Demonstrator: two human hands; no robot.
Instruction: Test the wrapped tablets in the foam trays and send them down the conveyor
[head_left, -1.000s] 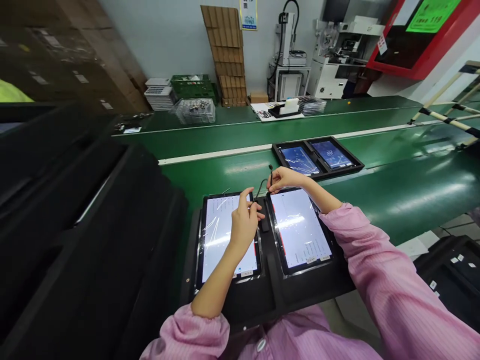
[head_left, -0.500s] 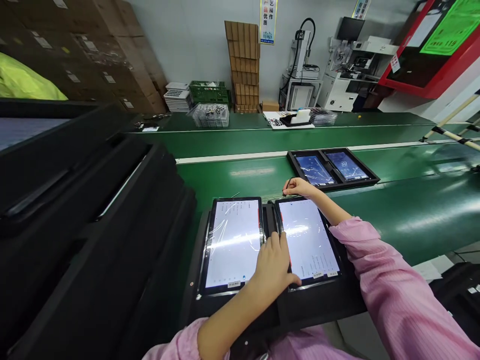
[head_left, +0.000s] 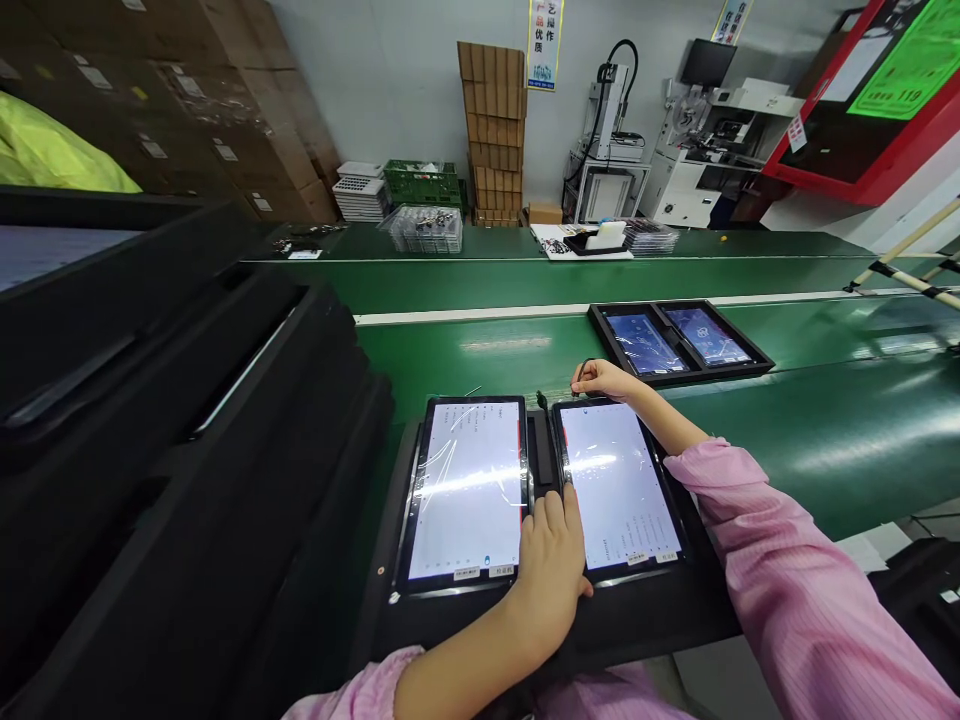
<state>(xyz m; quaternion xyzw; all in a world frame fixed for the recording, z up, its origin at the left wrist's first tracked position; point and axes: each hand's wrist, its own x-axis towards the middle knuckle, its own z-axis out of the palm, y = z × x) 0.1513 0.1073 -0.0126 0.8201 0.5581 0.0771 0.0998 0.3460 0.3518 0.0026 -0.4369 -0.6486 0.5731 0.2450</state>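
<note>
Left hand [head_left: 553,560] has dropped between two tablets [head_left: 466,490], already lit and seated, its grip unclear; the right hand [head_left: 601,379] pinches a cable [head_left: 582,366], not yet laid down.

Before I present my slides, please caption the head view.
Left hand over the black tray between two lit tablets; right hand pinching a dark cable.

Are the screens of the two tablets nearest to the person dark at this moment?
No, the left tablet and the right tablet both show bright, mostly white screens.
</note>
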